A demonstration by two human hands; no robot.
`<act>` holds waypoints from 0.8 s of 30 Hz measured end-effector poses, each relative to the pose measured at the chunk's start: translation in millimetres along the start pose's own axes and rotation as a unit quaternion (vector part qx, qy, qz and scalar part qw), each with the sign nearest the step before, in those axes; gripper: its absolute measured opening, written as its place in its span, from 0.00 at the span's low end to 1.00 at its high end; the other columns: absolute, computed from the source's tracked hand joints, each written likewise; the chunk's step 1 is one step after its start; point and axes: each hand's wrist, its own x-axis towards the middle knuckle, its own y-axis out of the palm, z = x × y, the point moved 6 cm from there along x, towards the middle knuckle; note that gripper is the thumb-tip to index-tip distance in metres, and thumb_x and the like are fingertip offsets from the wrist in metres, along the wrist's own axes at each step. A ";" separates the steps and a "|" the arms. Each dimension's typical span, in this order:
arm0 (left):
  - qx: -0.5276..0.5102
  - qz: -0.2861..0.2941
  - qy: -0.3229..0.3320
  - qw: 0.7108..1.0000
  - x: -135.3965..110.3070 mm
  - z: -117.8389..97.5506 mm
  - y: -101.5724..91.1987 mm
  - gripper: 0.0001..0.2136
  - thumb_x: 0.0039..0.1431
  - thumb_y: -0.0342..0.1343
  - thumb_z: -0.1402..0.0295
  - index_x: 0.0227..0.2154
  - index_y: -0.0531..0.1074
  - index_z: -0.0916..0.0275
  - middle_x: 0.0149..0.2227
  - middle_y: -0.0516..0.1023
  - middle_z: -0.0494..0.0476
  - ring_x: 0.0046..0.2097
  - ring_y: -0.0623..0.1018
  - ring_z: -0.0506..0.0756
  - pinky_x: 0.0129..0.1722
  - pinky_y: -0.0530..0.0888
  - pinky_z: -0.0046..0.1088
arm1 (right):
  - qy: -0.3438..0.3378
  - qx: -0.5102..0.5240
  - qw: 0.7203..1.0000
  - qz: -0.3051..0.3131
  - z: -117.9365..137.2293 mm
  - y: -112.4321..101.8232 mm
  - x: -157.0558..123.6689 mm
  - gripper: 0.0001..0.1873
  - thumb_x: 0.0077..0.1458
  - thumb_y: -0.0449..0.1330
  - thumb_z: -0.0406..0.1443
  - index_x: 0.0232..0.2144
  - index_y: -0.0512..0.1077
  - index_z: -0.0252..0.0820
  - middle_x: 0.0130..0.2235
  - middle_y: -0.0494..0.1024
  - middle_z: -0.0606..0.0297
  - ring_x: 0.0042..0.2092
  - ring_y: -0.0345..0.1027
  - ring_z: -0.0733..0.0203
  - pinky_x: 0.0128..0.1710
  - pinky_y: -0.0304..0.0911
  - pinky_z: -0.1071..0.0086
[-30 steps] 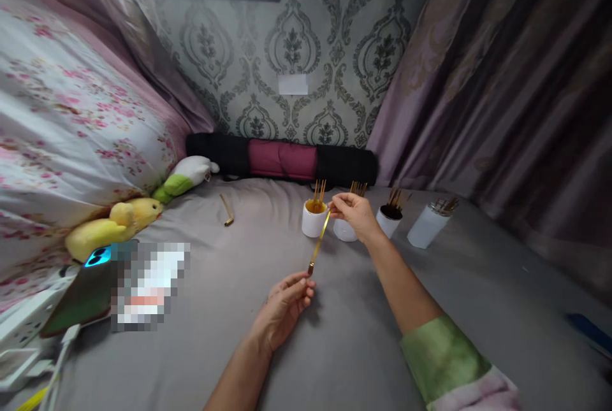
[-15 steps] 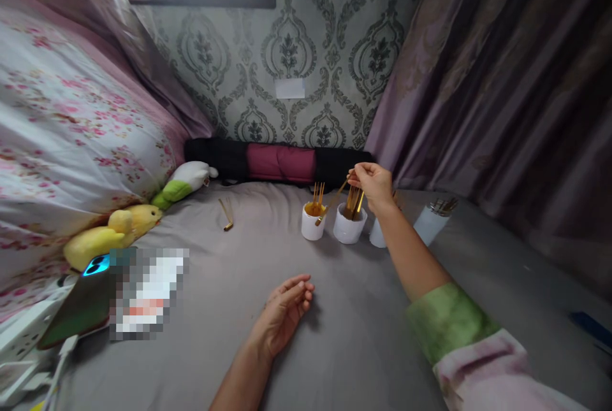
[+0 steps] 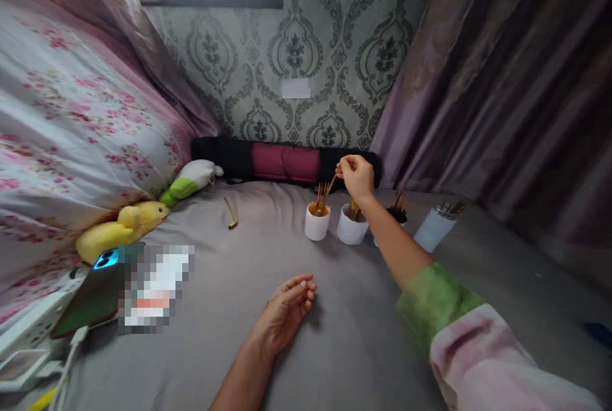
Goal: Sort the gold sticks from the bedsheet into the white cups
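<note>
My right hand (image 3: 357,178) pinches the upper end of a thin gold-coloured stick with a wider tip (image 3: 332,180); I cannot tell its exact kind. Its lower end reaches into a small white cup (image 3: 317,227) that holds several similar sticks. Just beneath my right hand is a wider white cup (image 3: 352,232) with more gold-coloured sticks. My left hand (image 3: 289,312) rests on its side on the grey sheet, fingers loosely extended and holding nothing. Farther left, two thin gold-coloured pieces (image 3: 232,215) lie on the sheet, their wider ends together.
Behind my right forearm stands a container with dark contents (image 3: 398,212), partly hidden. A tilted white container (image 3: 434,229) of thin metal-tipped sticks is to its right. Plush toys (image 3: 138,223), a phone (image 3: 88,296) and a power strip (image 3: 31,328) lie left. A black-and-maroon roll (image 3: 285,162) lines the wall.
My right hand has moved left with the gold-coloured stick, whose lower end went from in front of the small cup to inside it. My left hand has stayed put. The view has shifted slightly.
</note>
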 end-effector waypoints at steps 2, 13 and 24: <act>-0.001 0.001 0.000 1.000 0.6 0.1 -0.3 0.10 0.50 0.57 0.75 0.38 0.70 0.70 0.32 0.73 0.60 0.29 0.73 0.47 0.29 0.70 0.22 | -0.002 -0.008 1.000 0.018 -1.5 8.1 -2.8 0.09 0.48 0.54 0.39 0.28 0.68 0.39 0.27 0.74 0.64 0.28 0.70 0.64 0.28 0.69 0.68; -0.013 0.010 -0.003 1.000 3.8 1.8 -2.4 0.10 0.50 0.58 0.75 0.37 0.70 0.70 0.32 0.73 0.60 0.29 0.72 0.47 0.30 0.70 0.21 | 0.023 -0.017 0.993 0.118 -18.7 42.9 -20.2 0.05 0.47 0.54 0.36 0.26 0.68 0.40 0.25 0.74 0.66 0.27 0.70 0.65 0.28 0.68 0.70; -0.011 0.013 -0.003 1.000 4.4 1.8 -2.5 0.11 0.50 0.58 0.75 0.38 0.70 0.70 0.33 0.73 0.60 0.30 0.72 0.47 0.30 0.70 0.22 | 0.025 -0.091 0.982 0.164 -41.0 55.5 -26.6 0.06 0.47 0.52 0.34 0.25 0.69 0.41 0.24 0.74 0.67 0.24 0.68 0.66 0.29 0.66 0.70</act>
